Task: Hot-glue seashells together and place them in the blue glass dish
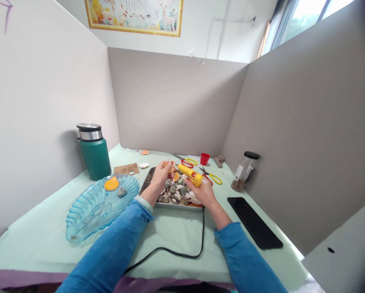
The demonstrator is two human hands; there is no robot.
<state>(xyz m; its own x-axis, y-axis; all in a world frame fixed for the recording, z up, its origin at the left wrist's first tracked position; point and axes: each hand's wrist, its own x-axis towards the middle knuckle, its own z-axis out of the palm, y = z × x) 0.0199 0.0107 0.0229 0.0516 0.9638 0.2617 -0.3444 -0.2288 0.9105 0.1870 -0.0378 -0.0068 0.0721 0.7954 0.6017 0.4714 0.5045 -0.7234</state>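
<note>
My left hand is closed on a small orange shell, held above a metal tray filled with several mixed shells. My right hand grips a yellow glue gun, its nozzle pointing left toward the shell. The gun's black cord runs down across the table toward me. Both arms wear blue sleeves.
A blue shell-shaped glass dish at left holds an orange shell and a grey one. Behind stand a green flask, a brown card, two scissors, a red cup, a jar and a black phone. Grey partitions enclose the table.
</note>
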